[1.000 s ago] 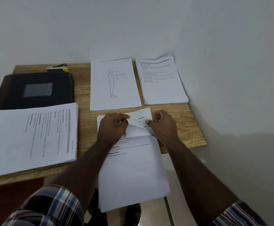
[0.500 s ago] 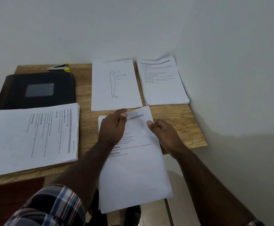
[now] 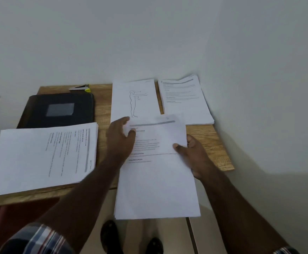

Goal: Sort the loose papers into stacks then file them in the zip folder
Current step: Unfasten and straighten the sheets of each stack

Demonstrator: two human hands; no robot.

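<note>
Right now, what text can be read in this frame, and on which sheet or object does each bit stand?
"REQUIRED PROPS": heading on the near stack both hands hold; the rest is blurred.
"TASK DESCRIPTION": sideways heading on the left stack, only roughly legible; body lines too small.
Figure sheet: corner label too small.
Far right stack: all blurred.
Black zip folder: no text shows.

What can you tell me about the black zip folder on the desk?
The black zip folder lies flat and closed at the back left of the wooden desk, close to the wall. It looks like dark leather or fabric, with rounded corners and a grey rectangular window on its cover. A stack of printed papers overlaps its near edge. Neither hand touches it.
</note>
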